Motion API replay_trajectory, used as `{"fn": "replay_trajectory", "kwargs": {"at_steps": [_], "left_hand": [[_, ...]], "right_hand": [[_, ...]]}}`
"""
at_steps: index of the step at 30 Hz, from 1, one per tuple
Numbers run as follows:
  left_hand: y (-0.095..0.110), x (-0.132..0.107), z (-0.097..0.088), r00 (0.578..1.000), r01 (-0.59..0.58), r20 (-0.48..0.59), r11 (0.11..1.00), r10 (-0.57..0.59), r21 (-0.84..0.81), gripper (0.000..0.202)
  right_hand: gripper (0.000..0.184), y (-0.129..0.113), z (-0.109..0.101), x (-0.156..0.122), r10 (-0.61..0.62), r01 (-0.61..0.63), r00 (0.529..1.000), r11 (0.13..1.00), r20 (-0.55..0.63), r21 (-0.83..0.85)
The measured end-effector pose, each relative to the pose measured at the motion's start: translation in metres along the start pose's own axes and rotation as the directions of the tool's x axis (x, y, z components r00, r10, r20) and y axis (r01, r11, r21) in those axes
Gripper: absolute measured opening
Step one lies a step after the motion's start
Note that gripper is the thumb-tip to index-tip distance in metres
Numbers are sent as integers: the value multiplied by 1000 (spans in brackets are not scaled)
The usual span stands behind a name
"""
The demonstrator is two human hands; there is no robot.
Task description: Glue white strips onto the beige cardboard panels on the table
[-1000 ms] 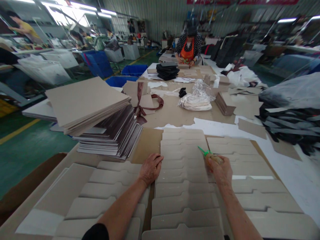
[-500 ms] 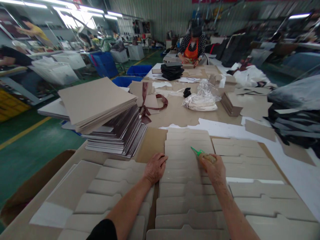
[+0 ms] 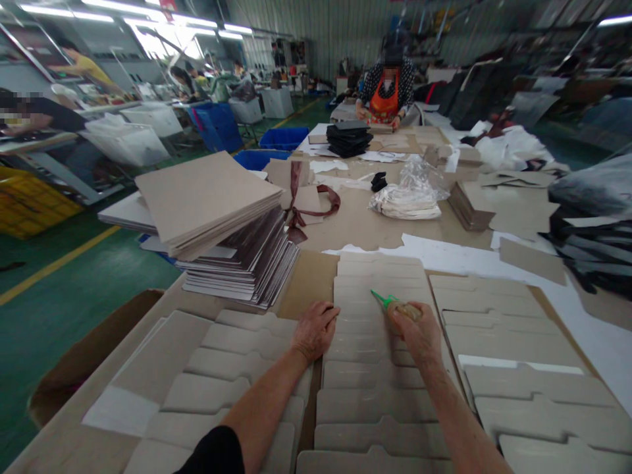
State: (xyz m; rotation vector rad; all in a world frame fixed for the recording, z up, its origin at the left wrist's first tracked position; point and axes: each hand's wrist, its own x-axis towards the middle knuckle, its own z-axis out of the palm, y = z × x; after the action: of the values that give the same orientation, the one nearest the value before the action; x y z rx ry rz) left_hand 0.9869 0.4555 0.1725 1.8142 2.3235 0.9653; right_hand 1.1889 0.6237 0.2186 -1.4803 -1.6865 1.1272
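Observation:
My right hand (image 3: 417, 329) is closed around a small brownish squeeze bottle (image 3: 405, 311) with a pointed green nozzle (image 3: 382, 299). The nozzle points left and slightly away from me, over the middle row of overlapping beige boards (image 3: 363, 375). Whether its tip touches a board I cannot tell. Thin shiny lines run across several of these boards. My left hand (image 3: 315, 330) lies at the left edge of that row, fingers stretched out and resting on the edge. More overlapping boards with tabbed edges form a left row (image 3: 217, 362) and a right row (image 3: 523, 382).
At the left stands a tall stack of beige boards (image 3: 207, 197) on dark-and-white sheets (image 3: 247, 270). Farther back are a brown ribbon (image 3: 296, 217), a plastic bag of white pieces (image 3: 407, 204) and a black stack (image 3: 348, 139). A co-worker (image 3: 388, 95) in an orange apron works at the far end.
The view has turned slightly left, so the scene sits farther right. My right hand and the nozzle have shifted a little left across the middle row. My left hand stays at the edge.

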Motion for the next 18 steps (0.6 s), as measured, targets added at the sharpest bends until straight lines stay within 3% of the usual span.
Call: {"fn": "replay_trajectory", "kwargs": {"at_steps": [12,18], "left_hand": [[-1,-2,2,1000,2,3,1000,-2,-6,27],[1,-1,0,1000,-1,0,1000,1,0,27]], "right_hand": [[53,-18,36,-25,-5,14,994,996,110,-85],[53,-25,56,-36,-27,34,988,998,152,-49]]}}
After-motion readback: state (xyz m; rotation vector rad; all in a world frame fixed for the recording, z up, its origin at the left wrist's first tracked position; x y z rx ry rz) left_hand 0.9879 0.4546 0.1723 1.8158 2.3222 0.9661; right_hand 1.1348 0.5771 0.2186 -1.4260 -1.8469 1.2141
